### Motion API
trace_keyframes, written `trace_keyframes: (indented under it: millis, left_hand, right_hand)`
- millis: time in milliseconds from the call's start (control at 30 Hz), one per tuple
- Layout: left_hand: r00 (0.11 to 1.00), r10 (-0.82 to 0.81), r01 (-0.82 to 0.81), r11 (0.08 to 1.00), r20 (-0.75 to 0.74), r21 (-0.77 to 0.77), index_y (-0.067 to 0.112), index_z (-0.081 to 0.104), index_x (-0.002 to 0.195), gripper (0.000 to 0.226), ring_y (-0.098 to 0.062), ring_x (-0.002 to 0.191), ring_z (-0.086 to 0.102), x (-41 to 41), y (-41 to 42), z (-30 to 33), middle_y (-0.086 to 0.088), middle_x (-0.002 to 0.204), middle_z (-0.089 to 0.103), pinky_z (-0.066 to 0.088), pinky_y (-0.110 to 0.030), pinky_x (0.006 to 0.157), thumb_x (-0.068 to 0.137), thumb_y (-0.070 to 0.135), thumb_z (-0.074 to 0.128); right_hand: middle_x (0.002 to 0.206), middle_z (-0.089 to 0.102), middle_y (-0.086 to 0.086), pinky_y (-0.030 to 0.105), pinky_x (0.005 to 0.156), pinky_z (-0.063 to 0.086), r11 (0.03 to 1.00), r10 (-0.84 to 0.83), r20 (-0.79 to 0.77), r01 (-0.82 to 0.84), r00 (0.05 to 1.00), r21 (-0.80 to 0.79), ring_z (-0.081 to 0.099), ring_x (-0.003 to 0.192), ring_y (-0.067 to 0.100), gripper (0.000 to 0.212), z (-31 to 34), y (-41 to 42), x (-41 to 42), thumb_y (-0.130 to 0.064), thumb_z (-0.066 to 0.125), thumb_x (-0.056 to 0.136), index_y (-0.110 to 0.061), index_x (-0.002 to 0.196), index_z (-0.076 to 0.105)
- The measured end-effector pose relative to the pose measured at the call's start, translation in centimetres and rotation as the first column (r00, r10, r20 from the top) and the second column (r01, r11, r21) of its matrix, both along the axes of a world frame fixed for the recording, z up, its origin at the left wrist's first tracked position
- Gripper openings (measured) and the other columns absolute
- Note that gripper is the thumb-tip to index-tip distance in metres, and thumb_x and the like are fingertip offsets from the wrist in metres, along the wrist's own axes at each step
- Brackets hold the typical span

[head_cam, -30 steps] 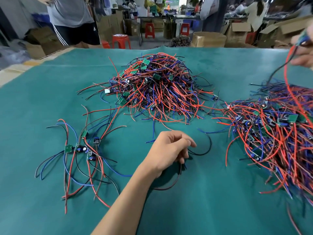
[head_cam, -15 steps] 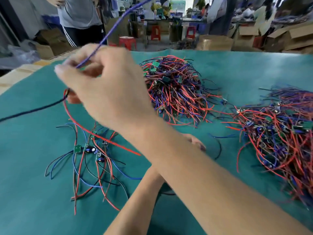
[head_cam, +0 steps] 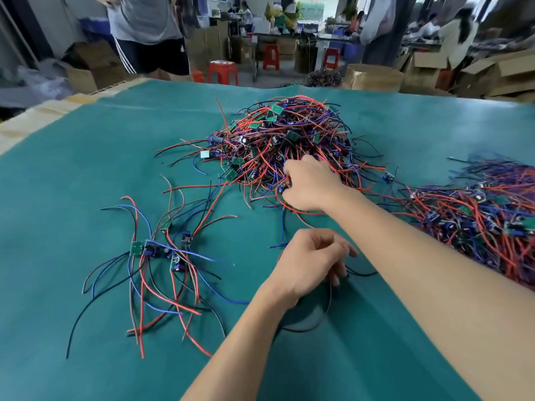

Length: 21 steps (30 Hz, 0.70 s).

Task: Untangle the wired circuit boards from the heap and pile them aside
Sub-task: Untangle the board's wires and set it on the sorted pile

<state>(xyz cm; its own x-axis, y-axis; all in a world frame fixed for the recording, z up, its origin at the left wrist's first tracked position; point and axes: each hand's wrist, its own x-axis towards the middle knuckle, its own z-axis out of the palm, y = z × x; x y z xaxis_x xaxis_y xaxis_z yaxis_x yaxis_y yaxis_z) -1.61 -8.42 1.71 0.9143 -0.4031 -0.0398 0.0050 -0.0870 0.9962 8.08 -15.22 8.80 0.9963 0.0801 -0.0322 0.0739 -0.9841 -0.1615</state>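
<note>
Several untangled wired circuit boards are spread out flat to the left of both hands, well apart from them, with their red, blue and black leads fanned toward the near edge of the teal mat. This sorted pile lies nearer the left hand than the right.

The left hand is rested on the mat in front of the body, fingers curled loosely. A thin black wire loops out from beneath it, but whether it is pinched or merely lying under the fingers cannot be told.

Ahead of that hand and slightly to its right, the right hand is reached forward into the near edge of the heap. Its fingertips are buried among the red and blue leads and appear to be closed on a few strands, though which board is caught cannot be made out. The heap is thus directly beyond the right hand and touched by it, so the right arm is judged the nearer for the coming pull. A draw back toward the body and leftward would be needed, along the run of the leads, so that the snagged wires slip free.

To the right of the right forearm, a second tangled mass is lying on the mat, untouched by either hand. No containers hold any of the boards on the mat.
</note>
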Motion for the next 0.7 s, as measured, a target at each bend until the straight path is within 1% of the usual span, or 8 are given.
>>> trace_keyframes:
  millis: [67,133,233,333,433,500,600,700]
  left_hand:
    - [1.0,-0.015,0.016,1.0,0.018,-0.016,0.016,0.067,0.082,0.019,-0.016,0.058,0.06,0.0,0.1,0.1,-0.002,0.067,0.063,0.049,-0.024,0.054,0.099,0.018,0.059]
    - [1.0,-0.022,0.023,0.999,0.019,-0.032,0.007,0.067,0.084,0.02,-0.014,0.057,0.059,-0.1,0.2,0.0,-0.001,0.065,0.063,0.049,-0.021,0.054,0.099,0.016,0.058]
    - [0.999,-0.035,0.035,0.997,0.004,-0.062,-0.002,0.067,0.087,0.019,-0.012,0.047,0.053,-0.2,0.4,0.3,-0.002,0.058,0.06,0.042,-0.016,0.047,0.097,0.005,0.052]
    - [1.0,-0.02,0.02,0.996,0.002,-0.085,0.0,0.069,0.09,0.021,-0.011,0.044,0.051,-0.1,0.3,0.4,-0.002,0.058,0.06,0.037,-0.017,0.045,0.094,0.002,0.049]
    - [1.0,-0.015,0.015,0.996,0.0,-0.087,-0.001,0.069,0.091,0.02,-0.012,0.046,0.053,-0.1,0.3,0.4,-0.003,0.061,0.061,0.037,-0.018,0.046,0.093,0.001,0.05]
    - [1.0,-0.006,0.006,0.995,-0.001,-0.1,-0.001,0.069,0.091,0.019,-0.013,0.048,0.055,0.0,0.2,0.3,-0.005,0.064,0.062,0.038,-0.018,0.047,0.092,0.0,0.05]
    - [0.997,0.067,-0.072,0.986,-0.034,-0.151,-0.005,0.065,0.098,0.015,-0.012,0.055,0.058,0.2,0.0,0.1,-0.011,0.075,0.064,0.043,-0.018,0.051,0.093,-0.005,0.05]
    - [0.976,0.173,-0.203,0.943,-0.13,-0.264,-0.002,0.061,0.106,0.013,-0.014,0.069,0.062,0.6,-0.3,-0.1,-0.016,0.094,0.058,0.052,-0.023,0.056,0.098,0.002,0.051]
  right_hand:
    - [0.14,0.044,0.013,0.056,0.107,0.04,1.0,0.006,-0.043,-0.007,0.999,-0.01,0.04,0.135,0.041,0.044,-1.0,-1.5,0.0,-0.024,0.06,0.094,-0.022,0.137,0.051]
    - [0.137,0.05,0.01,0.052,0.103,0.044,0.999,0.029,0.006,-0.029,1.0,-0.021,0.045,0.131,0.039,0.043,-1.9,-2.1,-0.2,-0.021,0.062,0.093,-0.026,0.135,0.055]
    - [0.114,0.068,0.011,0.045,0.09,0.055,1.0,0.003,0.159,-0.002,0.987,-0.007,0.062,0.112,0.038,0.018,-2.1,-2.5,-0.2,-0.014,0.067,0.089,-0.021,0.105,0.073]
    - [0.111,0.067,0.013,0.044,0.086,0.056,0.998,-0.055,0.193,0.052,0.98,0.02,0.065,0.106,0.04,0.009,-1.8,-3.0,-0.2,-0.017,0.07,0.09,-0.022,0.093,0.076]
    - [0.11,0.07,0.012,0.044,0.09,0.055,0.987,-0.105,0.196,0.078,0.975,0.138,0.063,0.109,0.038,0.013,-1.2,-4.1,-0.5,-0.019,0.068,0.089,-0.025,0.077,0.069]
    - [0.093,0.074,0.004,0.04,0.088,0.055,0.963,-0.147,0.197,0.095,0.969,0.253,0.063,0.103,0.034,0.016,-0.6,-5.4,-1.4,-0.018,0.068,0.085,-0.023,0.069,0.068]
    - [0.062,0.067,-0.012,0.034,0.074,0.047,0.887,-0.261,0.261,0.124,0.929,0.445,0.062,0.086,0.026,0.011,-0.1,-7.5,-3.8,-0.02,0.071,0.079,-0.019,0.069,0.074]
    - [0.058,0.067,-0.005,0.031,0.062,0.044,0.74,-0.239,0.137,0.089,0.961,0.666,0.061,0.062,0.018,0.017,-0.1,-9.1,-7.3,-0.016,0.069,0.078,-0.019,0.062,0.071]
